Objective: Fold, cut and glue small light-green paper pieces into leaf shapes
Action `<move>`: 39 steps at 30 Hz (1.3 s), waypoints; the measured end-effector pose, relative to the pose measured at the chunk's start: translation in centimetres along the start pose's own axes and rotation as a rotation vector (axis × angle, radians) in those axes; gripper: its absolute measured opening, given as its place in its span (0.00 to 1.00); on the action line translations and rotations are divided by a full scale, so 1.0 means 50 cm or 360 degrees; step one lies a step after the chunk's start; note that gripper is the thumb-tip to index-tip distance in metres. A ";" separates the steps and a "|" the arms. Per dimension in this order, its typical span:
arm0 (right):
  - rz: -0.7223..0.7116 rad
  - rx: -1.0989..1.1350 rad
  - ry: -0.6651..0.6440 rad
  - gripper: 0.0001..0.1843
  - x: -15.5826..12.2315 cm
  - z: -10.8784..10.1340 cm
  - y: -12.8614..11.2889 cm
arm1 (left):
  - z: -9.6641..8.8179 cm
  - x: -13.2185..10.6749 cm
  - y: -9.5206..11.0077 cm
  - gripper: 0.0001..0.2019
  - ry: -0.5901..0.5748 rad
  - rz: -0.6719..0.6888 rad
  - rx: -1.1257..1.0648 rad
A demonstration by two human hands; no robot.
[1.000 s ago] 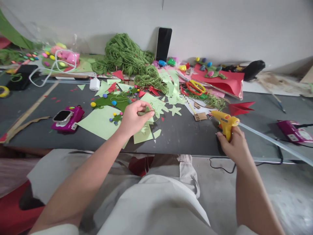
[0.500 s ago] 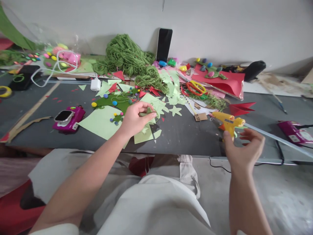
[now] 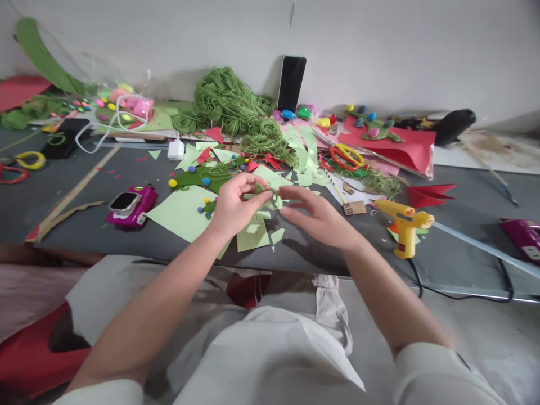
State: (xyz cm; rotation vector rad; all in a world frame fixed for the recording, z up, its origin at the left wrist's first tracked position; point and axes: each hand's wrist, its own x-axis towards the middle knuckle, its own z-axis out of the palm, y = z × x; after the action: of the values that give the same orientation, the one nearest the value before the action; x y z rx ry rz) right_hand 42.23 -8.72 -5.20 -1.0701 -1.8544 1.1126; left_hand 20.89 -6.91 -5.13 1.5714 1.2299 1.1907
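My left hand (image 3: 239,203) pinches a small piece of green yarn (image 3: 270,195) between thumb and fingers, above the middle of the table. Fingers apart, my right hand (image 3: 315,215) reaches in from the right, its fingertips close beside the yarn; whether they touch it I cannot tell. Below the hands lie pale green paper pieces (image 3: 253,235). A yellow glue gun (image 3: 403,222) with a long clear glue stick (image 3: 476,244) rests to the right. Dark green cut shapes with coloured pom-poms (image 3: 202,177) lie left of my left hand, partly hidden by it.
A heap of green yarn (image 3: 228,104) and an upright phone (image 3: 292,83) stand at the back. Scissors (image 3: 346,156) lie behind the right hand. A purple device with a watch (image 3: 133,206) sits at left. The glue gun's black cord (image 3: 415,275) hangs over the front edge.
My right hand has left the glue gun at the right and moved left to beside my left hand. The left hand keeps hold of the green yarn. The view has shifted slightly left.
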 end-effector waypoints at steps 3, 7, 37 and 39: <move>0.0054 0.0100 -0.0159 0.17 0.079 -0.002 -0.010 | -0.008 0.006 -0.001 0.12 0.0100 0.0011 -0.0017; 0.0141 0.0184 -0.0286 0.18 0.104 -0.007 -0.014 | -0.011 0.010 -0.010 0.14 0.0159 -0.0038 -0.0164; -0.0093 -0.0125 -0.0340 0.10 0.085 -0.016 0.015 | -0.021 0.010 -0.008 0.13 -0.0548 -0.0384 0.0069; -0.0062 -0.0168 -0.0275 0.09 0.083 -0.011 0.014 | -0.018 0.010 -0.012 0.13 -0.0457 -0.0386 0.0149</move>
State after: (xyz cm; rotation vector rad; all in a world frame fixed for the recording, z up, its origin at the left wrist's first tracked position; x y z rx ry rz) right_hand 41.24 -4.59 -4.98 -1.0187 -2.0808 1.1251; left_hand 19.93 -6.24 -5.37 1.5471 1.2559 0.7350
